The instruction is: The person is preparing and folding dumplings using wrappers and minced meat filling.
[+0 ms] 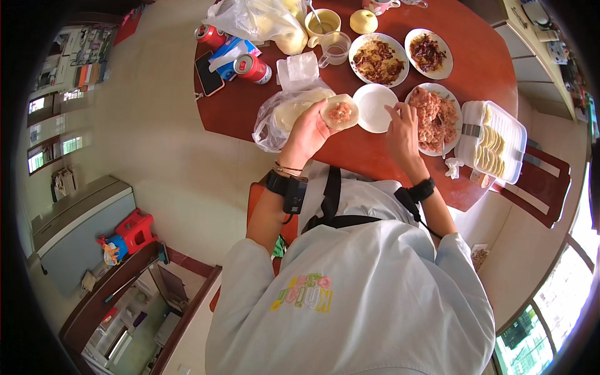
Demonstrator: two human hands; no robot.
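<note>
My left hand (pixel 311 129) holds a round dumpling wrapper (pixel 341 123) flat, with a dab of minced meat filling (pixel 340 112) at its middle. Beside it stands a white bowl (pixel 370 108); the fingertips of my right hand (pixel 403 126) are over its right rim, holding nothing that I can see. To the right, a plate of minced meat (pixel 425 107) has a metal spoon (pixel 442 136) in it. Under and behind my left hand lies a clear plastic bag (pixel 268 123) with pale wrappers. A clear plastic box (pixel 514 140) at the right holds rows of folded dumplings (pixel 490 150).
Behind are two dishes of dark cooked food (pixel 378 61) (pixel 427 54), a glass mug (pixel 335 49), a yellow mug (pixel 323 23) and a yellow fruit (pixel 363 21). Drink cans (pixel 253 69), a phone (pixel 209 74) and tissues (pixel 300 68) lie left. A wooden chair (pixel 539 183) stands right.
</note>
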